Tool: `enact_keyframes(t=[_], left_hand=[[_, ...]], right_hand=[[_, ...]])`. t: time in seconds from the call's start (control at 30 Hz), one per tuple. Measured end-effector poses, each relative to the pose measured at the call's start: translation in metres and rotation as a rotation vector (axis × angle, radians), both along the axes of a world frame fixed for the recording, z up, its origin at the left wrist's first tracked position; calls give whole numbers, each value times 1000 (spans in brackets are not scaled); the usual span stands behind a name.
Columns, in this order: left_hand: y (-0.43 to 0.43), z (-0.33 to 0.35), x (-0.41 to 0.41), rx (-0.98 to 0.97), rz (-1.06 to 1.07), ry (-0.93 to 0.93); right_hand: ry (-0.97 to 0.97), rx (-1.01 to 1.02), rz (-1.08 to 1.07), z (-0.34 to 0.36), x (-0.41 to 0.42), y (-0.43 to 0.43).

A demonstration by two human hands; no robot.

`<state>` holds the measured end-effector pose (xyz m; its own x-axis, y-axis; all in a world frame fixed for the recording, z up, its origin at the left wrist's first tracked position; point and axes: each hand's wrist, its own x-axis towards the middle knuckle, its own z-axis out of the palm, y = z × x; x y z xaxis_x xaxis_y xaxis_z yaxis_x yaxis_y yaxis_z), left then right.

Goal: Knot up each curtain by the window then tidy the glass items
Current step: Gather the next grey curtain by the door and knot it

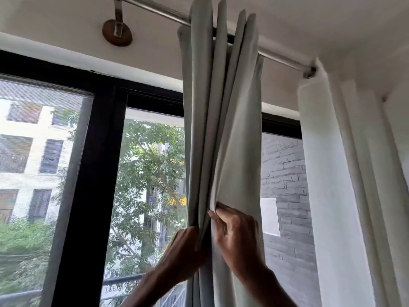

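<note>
head view looks up at a pale grey curtain (221, 120) hanging bunched in folds from a metal rod (285, 60) above a black-framed window (97, 151). left hand (188, 249) has its grip closed around the left folds, fingers hidden behind the cloth. right hand (236, 231) pinches a fold just beside it, fingertips (219, 212) curled into the fabric. both hands sit low on the curtain, almost touching. a white curtain (332, 173) hangs well apart at the right wall.
</note>
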<state>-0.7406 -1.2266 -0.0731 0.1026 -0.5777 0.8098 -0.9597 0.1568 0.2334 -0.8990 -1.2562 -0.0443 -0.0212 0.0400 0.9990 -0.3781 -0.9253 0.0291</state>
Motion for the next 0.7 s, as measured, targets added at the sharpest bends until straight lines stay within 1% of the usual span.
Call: enact_keyframes(t=[0.1, 0.2, 0.37, 0.5, 0.57, 0.67, 0.7], left_hand=[[2, 2, -15, -89, 0, 29], [3, 18, -35, -153, 3, 51], [3, 82, -68, -289, 62, 27], [8, 141, -85, -373, 84, 9], [10, 165, -90, -404, 93, -19], [11, 191, -87, -426, 72, -33], [11, 194, -84, -422, 66, -61]], right_hand=[[-70, 150, -21, -1, -17, -13], [-180, 247, -2, 17, -28, -28], [-295, 258, 2, 93, -40, -48], [-330, 293, -73, 155, -50, -60], [-312, 203, -124, 166, -40, -54], [-243, -95, -92, 167, -10, -27], [-247, -149, -71, 168, -5, -15]])
